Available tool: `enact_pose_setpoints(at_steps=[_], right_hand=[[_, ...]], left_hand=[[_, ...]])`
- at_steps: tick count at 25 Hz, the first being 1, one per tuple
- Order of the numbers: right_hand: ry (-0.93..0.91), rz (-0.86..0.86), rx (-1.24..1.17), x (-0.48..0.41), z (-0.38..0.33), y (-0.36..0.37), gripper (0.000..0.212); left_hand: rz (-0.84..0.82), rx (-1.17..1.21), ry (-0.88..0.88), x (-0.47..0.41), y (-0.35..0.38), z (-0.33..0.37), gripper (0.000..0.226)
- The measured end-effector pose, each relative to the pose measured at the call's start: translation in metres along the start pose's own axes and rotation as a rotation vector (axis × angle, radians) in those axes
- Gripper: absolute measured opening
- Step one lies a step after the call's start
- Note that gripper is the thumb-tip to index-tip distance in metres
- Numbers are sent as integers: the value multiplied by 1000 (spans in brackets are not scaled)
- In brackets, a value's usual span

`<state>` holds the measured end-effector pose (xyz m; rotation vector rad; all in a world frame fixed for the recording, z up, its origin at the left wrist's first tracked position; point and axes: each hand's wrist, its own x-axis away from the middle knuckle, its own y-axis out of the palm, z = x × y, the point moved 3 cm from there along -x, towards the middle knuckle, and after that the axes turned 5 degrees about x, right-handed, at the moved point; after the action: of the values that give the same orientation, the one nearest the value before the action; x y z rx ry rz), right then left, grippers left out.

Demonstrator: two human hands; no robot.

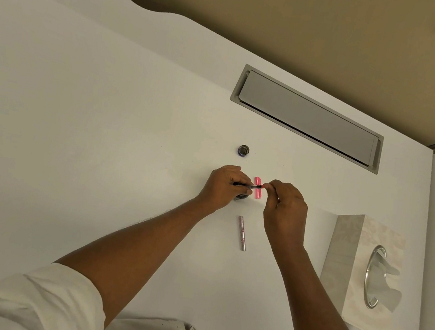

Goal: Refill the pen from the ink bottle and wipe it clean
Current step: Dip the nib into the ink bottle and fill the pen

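We hold the pen (247,185) level between both hands above the white desk (102,133): our left hand (221,186) is curled shut around its dark front section, and our right hand (284,207) pinches the pink end between fingertips. The pen looks thin, black on the left and pink-red toward the right. The ink bottle (242,196) sits mostly hidden under the left hand, its cap (243,150) lying farther back, a pink piece (257,187) behind the pen and a silver barrel (242,233) nearer us.
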<state>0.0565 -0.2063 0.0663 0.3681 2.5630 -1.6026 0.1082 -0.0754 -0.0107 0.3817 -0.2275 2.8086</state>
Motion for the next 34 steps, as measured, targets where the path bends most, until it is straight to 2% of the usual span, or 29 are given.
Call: enact_pose_setpoints(at_steps=[4,7,10,15,22,26,28,34], right_hand=[[-33,23,38,0,-1,-1,16],[-5,27,-26,1,-2,-3,12],[47,10,-95,3,-3,-2,22],[-44,10,-21,0,-1,0,9],[-7,6,49,1,1,3,18],[25,8,-34,2,-1,1,12],[20,10,-67,4,0,0,19],[-52,12,-11,2,0,1,10]], left_hand=[[3,-2,6,1,0,3,17],[2,3,17,2,-1,6,17],[8,17,9,2,-1,7,17],[0,16,20,2,-1,6,16],[-2,14,8,2,-1,5,17],[-1,19,-1,2,-1,5,18],[1,17,-1,1,-1,4,18],[-3,12,36,1,-1,3,15]])
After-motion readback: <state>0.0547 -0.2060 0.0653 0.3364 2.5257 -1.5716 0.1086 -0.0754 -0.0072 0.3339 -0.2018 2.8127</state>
